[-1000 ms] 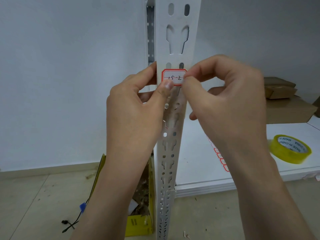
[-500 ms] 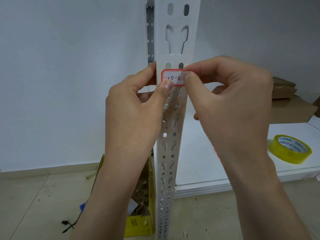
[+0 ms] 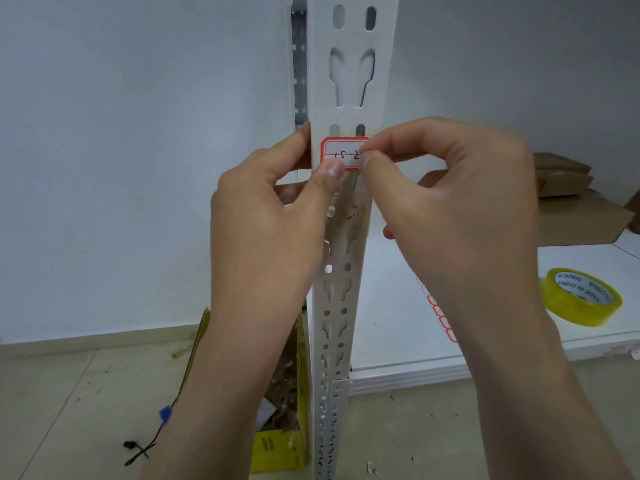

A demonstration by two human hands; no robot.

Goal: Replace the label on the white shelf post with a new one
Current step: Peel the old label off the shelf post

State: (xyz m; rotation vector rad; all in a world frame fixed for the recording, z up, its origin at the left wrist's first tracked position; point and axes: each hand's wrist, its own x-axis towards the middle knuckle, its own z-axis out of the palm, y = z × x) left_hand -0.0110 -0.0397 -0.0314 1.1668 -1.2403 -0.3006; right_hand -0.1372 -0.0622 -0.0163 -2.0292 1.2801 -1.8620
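The label [image 3: 341,154], red-bordered and marked "15-2", sits on the front face of the white shelf post [image 3: 349,81], directly below 2 oval slots. The left hand [image 3: 266,230] grips the post, index finger along its left edge and thumb tip pressed on the label's lower-left border; the right hand [image 3: 460,202] has thumb and index fingers clamped on the label's right edge. A yellow tape roll [image 3: 581,297] lies on the shelf [image 3: 391,306] at right.
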